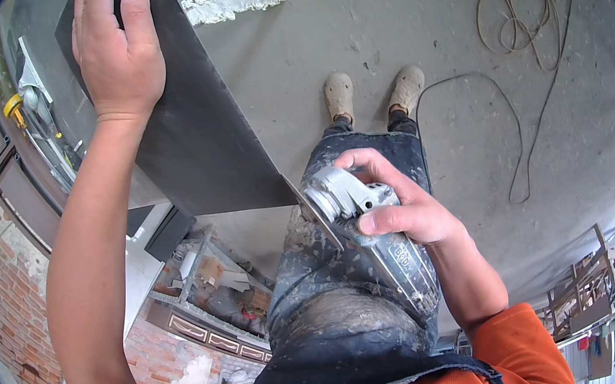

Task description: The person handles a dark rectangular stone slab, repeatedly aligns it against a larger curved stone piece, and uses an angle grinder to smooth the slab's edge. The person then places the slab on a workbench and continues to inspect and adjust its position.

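My right hand (407,204) is wrapped around the head of an angle grinder (396,258), thumb on the near side. The grinder's grey body is dusty and hangs over my apron-covered lap. Its thin cutting disc (320,221), seen nearly edge-on, meets or lies very close to the lower right corner of a dark grey slab (197,141); I cannot tell if they touch. On the slab's upper part rests my left hand (117,49), flat, with the thumb spread from the fingers. Some of its fingertips reach the picture's top edge.
A dark power cord (509,109) runs across the concrete floor, and a coiled tan cable (514,19) lies farther off. My shoes (340,95) stand beyond the apron (339,333). Left are a cluttered shelf (216,276) and a brick wall (8,323); wooden frames (604,264) stand at the right.
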The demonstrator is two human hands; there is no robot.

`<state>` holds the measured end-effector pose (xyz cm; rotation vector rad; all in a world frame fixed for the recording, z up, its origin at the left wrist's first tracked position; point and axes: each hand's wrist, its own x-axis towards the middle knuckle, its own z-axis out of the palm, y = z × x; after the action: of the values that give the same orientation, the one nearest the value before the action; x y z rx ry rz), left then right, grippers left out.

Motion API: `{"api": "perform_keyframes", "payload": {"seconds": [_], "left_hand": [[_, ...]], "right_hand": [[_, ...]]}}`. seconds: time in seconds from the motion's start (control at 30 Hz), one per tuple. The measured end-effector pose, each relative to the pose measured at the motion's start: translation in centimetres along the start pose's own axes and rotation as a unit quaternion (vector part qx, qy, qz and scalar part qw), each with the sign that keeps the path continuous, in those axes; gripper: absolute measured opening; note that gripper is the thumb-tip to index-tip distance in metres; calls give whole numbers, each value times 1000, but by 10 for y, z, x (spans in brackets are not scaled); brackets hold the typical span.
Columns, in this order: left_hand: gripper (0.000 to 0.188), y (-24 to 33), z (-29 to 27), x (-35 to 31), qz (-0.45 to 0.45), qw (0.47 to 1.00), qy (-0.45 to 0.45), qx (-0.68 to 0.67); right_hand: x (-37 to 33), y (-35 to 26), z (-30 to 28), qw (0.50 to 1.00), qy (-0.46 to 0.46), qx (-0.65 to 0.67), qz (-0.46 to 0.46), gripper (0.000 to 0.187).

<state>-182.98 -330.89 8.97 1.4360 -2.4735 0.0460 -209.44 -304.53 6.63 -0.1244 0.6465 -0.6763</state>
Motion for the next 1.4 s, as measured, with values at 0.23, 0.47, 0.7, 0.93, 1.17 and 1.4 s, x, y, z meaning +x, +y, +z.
{"api": "perform_keyframes", "payload": {"seconds": [0.23, 0.47, 0.7, 0.93, 1.17, 1.4], "left_hand": [[51, 1, -6, 3, 4, 999, -25, -20], [65, -14, 15, 7, -3, 999, -40, 1], [79, 0, 37, 67, -14, 998, -17, 56], [74, 172, -42, -125, 129, 957, -240, -99], [56, 230, -64, -332, -243, 825, -365, -356], [86, 176, -89, -288, -602, 238, 167, -744]], "right_hand": [[24, 54, -4, 994, 58, 39, 89, 64], [-16, 71, -53, 950, 274, 125, 84, 56], [-138, 47, -86, 892, 444, 87, 16, 57], [-181, 52, -109, 873, 466, 139, 35, 54], [-164, -2, -65, 915, 385, 119, -32, 56], [-164, -64, -35, 963, 265, 51, 2, 51]]}}
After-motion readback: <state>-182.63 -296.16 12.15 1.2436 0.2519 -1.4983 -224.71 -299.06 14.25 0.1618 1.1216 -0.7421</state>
